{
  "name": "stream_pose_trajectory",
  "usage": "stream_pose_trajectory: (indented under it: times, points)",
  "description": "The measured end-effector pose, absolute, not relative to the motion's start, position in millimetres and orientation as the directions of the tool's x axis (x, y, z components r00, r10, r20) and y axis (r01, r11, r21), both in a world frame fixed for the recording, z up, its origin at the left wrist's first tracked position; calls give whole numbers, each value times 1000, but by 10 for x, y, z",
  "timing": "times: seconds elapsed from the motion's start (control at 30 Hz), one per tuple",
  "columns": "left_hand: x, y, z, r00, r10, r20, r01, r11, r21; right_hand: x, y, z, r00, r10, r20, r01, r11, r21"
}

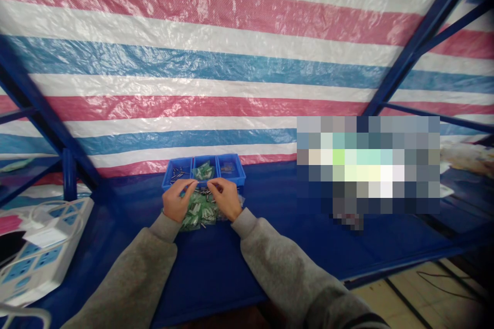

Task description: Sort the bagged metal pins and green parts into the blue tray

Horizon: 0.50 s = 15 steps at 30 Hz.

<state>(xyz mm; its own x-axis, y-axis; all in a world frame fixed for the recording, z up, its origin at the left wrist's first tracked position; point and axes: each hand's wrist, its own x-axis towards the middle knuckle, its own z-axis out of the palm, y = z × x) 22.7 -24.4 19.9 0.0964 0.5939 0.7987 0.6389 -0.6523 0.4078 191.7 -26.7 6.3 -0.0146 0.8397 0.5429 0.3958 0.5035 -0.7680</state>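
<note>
My left hand (178,200) is closed in a pinch just in front of the blue bins, its fingertips turned inward. Opposite it, my right hand (225,198) pinches too, a small gap from the left. Whatever the fingertips hold is too small to make out. Below and between my hands lies a pile of small green-tinted plastic bags (198,212) with metal pieces in or among them. Behind stand three joined blue bins: the left bin (166,181) has thin dark metal pieces, the middle bin (204,159) green bags, the right bin (238,164) a few small pieces.
A white power strip (57,270) with blue sockets and cables lies on the left of the blue table (216,272). Blue metal posts (69,175) rise at both sides. A striped plastic sheet (231,77) hangs behind. A blurred-out patch covers the right side.
</note>
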Motion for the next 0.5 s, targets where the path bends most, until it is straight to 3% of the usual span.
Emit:
stream_pose_trajectory:
  times: [0.2, 0.37, 0.5]
  points:
    - [-87, -71, 238, 117, 365, 924, 820, -561, 118, 1976, -211, 61, 97, 842, 530, 502, 418, -757]
    - [-54, 0, 278, 291, 542, 788, 883, -469, -4, 2011, -197, 48, -37, 896, 443, 708, 337, -621]
    - [17, -16, 239, 306, 592, 745, 890, -457, -2, 2010, -224, 23, -154, 915, 372, 802, 336, -494]
